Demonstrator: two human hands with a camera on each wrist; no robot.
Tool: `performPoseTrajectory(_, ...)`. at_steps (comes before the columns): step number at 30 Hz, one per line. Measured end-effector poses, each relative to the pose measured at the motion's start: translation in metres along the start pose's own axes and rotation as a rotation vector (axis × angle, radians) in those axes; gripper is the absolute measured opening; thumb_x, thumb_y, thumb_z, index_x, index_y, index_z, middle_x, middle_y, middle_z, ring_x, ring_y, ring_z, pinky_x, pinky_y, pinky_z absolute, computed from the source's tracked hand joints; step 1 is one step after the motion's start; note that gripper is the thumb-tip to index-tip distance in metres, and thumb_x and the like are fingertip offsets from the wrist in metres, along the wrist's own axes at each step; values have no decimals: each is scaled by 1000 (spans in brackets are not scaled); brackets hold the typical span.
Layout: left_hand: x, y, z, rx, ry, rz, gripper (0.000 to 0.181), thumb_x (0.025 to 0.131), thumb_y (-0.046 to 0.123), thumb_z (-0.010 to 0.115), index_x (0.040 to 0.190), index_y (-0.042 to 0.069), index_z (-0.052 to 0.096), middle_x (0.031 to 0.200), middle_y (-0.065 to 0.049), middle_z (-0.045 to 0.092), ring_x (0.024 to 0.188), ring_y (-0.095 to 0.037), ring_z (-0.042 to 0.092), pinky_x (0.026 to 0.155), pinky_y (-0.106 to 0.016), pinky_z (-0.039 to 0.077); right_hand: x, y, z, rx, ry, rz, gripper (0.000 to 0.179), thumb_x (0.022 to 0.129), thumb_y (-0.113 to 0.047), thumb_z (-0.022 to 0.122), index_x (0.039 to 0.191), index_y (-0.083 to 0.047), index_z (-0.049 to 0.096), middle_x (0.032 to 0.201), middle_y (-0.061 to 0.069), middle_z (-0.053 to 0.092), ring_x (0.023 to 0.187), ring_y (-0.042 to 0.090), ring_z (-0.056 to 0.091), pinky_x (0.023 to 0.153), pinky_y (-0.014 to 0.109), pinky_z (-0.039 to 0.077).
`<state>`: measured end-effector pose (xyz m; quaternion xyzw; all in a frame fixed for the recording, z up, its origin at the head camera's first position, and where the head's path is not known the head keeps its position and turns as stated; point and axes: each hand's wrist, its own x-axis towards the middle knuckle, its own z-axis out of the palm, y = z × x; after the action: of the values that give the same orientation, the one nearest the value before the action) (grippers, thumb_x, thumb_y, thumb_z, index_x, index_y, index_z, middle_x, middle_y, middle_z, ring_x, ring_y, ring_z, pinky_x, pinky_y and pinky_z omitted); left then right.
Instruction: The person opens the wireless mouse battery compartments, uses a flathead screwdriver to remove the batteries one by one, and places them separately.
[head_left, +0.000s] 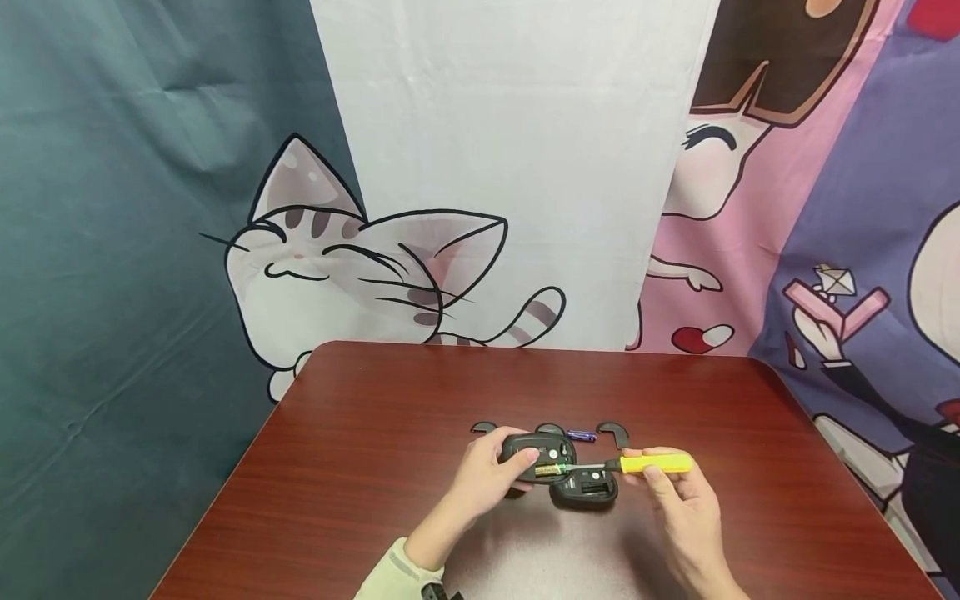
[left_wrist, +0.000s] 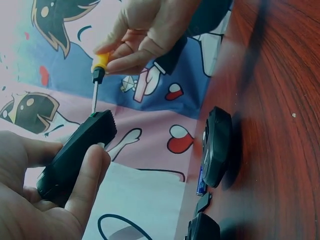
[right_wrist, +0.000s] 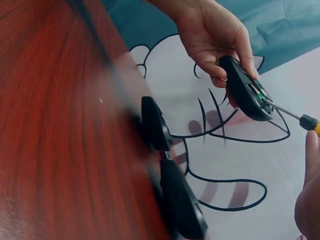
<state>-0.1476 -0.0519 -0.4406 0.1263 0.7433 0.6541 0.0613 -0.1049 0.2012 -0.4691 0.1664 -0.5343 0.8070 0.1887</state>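
My left hand (head_left: 483,475) grips a black computer mouse (head_left: 534,444) above the table, underside toward the head camera. A green battery (head_left: 550,470) shows in the mouse's uncovered battery slot. My right hand (head_left: 688,510) holds a screwdriver by its yellow handle (head_left: 660,463). Its metal shaft (right_wrist: 286,110) reaches to the end of the battery in the right wrist view. Below them, a second black mouse (head_left: 585,492) lies underside up with its slot uncovered. The left wrist view shows the held mouse (left_wrist: 75,157) edge-on, hiding its battery slot.
Behind the hands lie a purple-blue battery (head_left: 581,435) and curved black covers, one at the right (head_left: 615,431) and one at the left (head_left: 483,427). A dark rounded piece (head_left: 551,428) is partly hidden by the held mouse. The brown table (head_left: 360,433) ends at a printed cloth (head_left: 510,167).
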Motion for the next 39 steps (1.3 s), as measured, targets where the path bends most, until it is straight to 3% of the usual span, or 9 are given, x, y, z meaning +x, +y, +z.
performPoseTrajectory(4,0,-1,0,-9,-2,2,35,97,16,69,125,-4,62,102,-22,71,70,-38,74,62,-39,64,0,5,-3,68,12,58,29,103,12,40,116,-3,61,111,8,75,101,15,73,87,29,60)
performPoseTrajectory(8,0,-1,0,-8,-6,-1,35,97,18,70,124,-2,63,102,-21,71,70,-37,74,64,-45,64,0,9,-5,131,9,99,32,104,10,38,116,-7,62,111,8,75,100,16,73,90,31,58)
performPoseTrajectory(15,1,-2,-1,-6,-13,1,35,98,17,69,125,-4,62,102,-21,71,71,-40,74,64,-43,64,0,15,-6,403,-20,130,35,105,11,30,119,0,60,115,17,72,105,23,72,98,35,53)
performPoseTrajectory(21,1,-5,-1,-26,-13,-13,37,98,16,68,126,-7,60,102,-22,71,72,-38,74,66,-41,64,-1,19,-6,481,-47,124,35,105,11,28,121,2,58,117,18,71,109,23,70,99,34,53)
performPoseTrajectory(25,1,-5,0,-69,-6,-35,38,98,15,68,127,-8,60,102,-22,71,73,-41,74,65,-38,64,0,17,-4,477,-41,136,34,106,11,29,120,2,58,116,18,71,109,23,70,98,34,53)
performPoseTrajectory(34,4,-9,1,-198,-2,-95,38,98,16,68,125,-9,60,100,-18,72,75,-48,72,68,-45,64,8,9,-3,351,21,114,29,104,12,36,118,4,61,110,15,73,101,21,73,89,33,59)
performPoseTrajectory(39,5,-8,0,-210,-16,-102,38,97,16,68,124,-9,60,99,-17,73,72,-40,74,71,-50,63,12,3,-3,284,77,146,27,101,14,44,115,3,64,104,10,73,94,18,74,85,32,60)
